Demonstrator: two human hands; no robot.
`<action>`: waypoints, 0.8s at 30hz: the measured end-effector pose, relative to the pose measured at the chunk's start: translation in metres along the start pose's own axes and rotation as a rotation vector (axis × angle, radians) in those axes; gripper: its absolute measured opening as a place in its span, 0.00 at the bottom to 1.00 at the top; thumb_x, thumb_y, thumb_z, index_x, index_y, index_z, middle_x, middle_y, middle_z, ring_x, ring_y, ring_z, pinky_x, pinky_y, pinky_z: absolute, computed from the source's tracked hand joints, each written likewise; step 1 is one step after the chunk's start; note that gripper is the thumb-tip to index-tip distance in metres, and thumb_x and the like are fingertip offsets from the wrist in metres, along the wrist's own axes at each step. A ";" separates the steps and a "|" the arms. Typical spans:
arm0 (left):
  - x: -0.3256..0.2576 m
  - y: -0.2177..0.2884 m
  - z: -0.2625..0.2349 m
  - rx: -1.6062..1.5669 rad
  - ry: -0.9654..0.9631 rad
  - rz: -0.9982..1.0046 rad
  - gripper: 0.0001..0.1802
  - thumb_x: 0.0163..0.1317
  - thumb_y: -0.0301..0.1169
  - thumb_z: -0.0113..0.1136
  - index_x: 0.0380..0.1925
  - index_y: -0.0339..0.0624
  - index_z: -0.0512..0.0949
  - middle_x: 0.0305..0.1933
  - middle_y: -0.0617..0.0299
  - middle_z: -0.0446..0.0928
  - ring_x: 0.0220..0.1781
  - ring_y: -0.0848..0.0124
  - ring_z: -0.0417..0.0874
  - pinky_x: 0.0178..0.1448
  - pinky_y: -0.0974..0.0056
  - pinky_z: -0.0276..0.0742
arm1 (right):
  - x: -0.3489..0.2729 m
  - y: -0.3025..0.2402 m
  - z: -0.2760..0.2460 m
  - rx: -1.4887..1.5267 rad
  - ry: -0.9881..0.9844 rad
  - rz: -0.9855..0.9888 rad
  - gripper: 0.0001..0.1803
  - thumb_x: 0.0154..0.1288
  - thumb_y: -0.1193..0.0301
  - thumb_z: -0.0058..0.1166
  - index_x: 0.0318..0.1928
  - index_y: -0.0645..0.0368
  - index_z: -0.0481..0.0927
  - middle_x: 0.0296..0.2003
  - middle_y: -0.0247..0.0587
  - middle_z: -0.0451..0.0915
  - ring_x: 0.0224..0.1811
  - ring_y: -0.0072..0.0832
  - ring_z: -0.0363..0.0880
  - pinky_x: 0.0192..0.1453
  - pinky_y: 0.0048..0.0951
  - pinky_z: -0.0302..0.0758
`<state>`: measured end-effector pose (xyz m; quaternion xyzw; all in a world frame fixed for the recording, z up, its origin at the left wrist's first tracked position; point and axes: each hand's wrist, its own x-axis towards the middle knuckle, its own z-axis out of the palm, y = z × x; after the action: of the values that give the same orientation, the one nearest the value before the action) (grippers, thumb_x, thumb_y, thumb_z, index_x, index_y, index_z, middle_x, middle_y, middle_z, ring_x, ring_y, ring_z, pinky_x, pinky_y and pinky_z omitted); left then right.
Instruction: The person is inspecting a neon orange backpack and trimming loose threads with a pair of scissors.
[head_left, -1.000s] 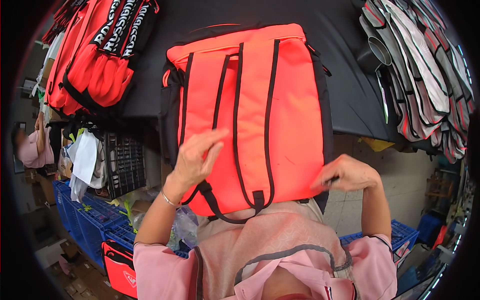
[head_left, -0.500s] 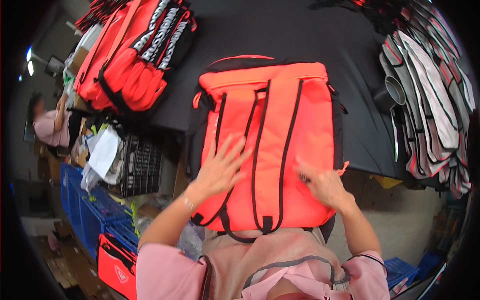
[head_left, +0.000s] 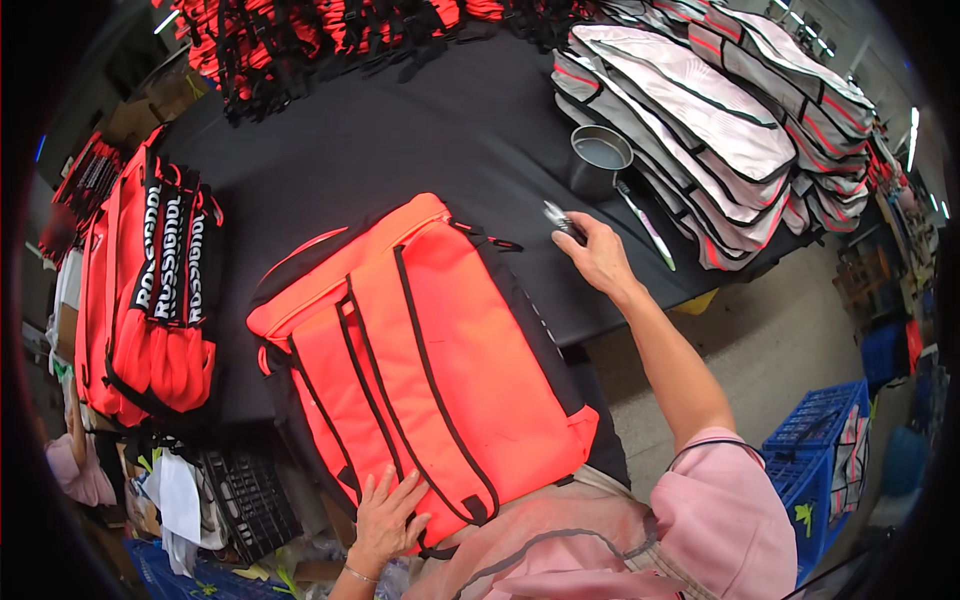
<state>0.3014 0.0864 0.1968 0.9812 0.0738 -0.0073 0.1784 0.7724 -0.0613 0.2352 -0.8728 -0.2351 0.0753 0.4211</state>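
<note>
An orange backpack (head_left: 420,350) with black straps is being kept flat on the black table (head_left: 400,150), just in front of the person. Its near lower corner is being pressed by the left hand (head_left: 385,520), fingers spread. A small metal tool (head_left: 562,220) is being pinched in the right hand (head_left: 600,258), near a grey cup (head_left: 598,160) beside stacked white bags (head_left: 700,120)
</note>
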 end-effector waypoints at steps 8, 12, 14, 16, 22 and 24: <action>-0.001 0.001 0.007 -0.024 0.033 -0.078 0.26 0.57 0.50 0.66 0.53 0.52 0.82 0.64 0.63 0.77 0.72 0.50 0.67 0.72 0.39 0.58 | 0.011 0.084 -0.046 -0.682 0.435 -0.159 0.12 0.64 0.70 0.59 0.45 0.61 0.77 0.41 0.50 0.78 0.47 0.49 0.77 0.50 0.47 0.75; 0.002 -0.001 0.010 -0.044 0.066 -0.062 0.25 0.56 0.49 0.67 0.53 0.52 0.83 0.64 0.63 0.77 0.72 0.51 0.67 0.73 0.39 0.57 | 0.007 0.114 -0.057 -0.720 0.376 -0.139 0.10 0.66 0.71 0.56 0.44 0.63 0.76 0.43 0.56 0.77 0.46 0.52 0.77 0.51 0.49 0.76; 0.002 -0.002 0.010 -0.028 0.053 -0.054 0.25 0.56 0.48 0.68 0.52 0.52 0.83 0.63 0.63 0.78 0.72 0.51 0.68 0.73 0.40 0.56 | 0.003 0.113 -0.065 -0.630 0.370 -0.087 0.09 0.67 0.72 0.54 0.44 0.64 0.76 0.43 0.58 0.76 0.46 0.55 0.77 0.50 0.51 0.75; 0.000 0.000 0.012 -0.031 0.070 -0.064 0.25 0.55 0.48 0.68 0.52 0.52 0.83 0.63 0.63 0.78 0.72 0.51 0.68 0.73 0.40 0.56 | -0.002 0.108 -0.076 -0.517 0.383 -0.068 0.07 0.69 0.74 0.49 0.43 0.65 0.76 0.42 0.62 0.76 0.46 0.62 0.76 0.48 0.55 0.74; -0.001 -0.002 0.019 -0.095 0.110 -0.077 0.23 0.55 0.46 0.67 0.48 0.47 0.84 0.58 0.58 0.80 0.71 0.47 0.68 0.72 0.35 0.56 | -0.001 0.030 -0.120 -0.472 0.455 -0.282 0.09 0.68 0.72 0.54 0.44 0.66 0.78 0.37 0.61 0.76 0.41 0.57 0.77 0.45 0.50 0.73; 0.000 -0.002 0.018 -0.102 0.115 -0.086 0.23 0.55 0.46 0.67 0.48 0.48 0.84 0.58 0.58 0.80 0.71 0.47 0.68 0.72 0.35 0.55 | 0.016 0.015 -0.122 -0.526 0.400 -0.306 0.09 0.67 0.71 0.56 0.43 0.65 0.79 0.38 0.60 0.77 0.42 0.56 0.78 0.45 0.49 0.75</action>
<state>0.3016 0.0820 0.1796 0.9655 0.1264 0.0452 0.2232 0.8320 -0.1473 0.3025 -0.9033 -0.2875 -0.2239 0.2264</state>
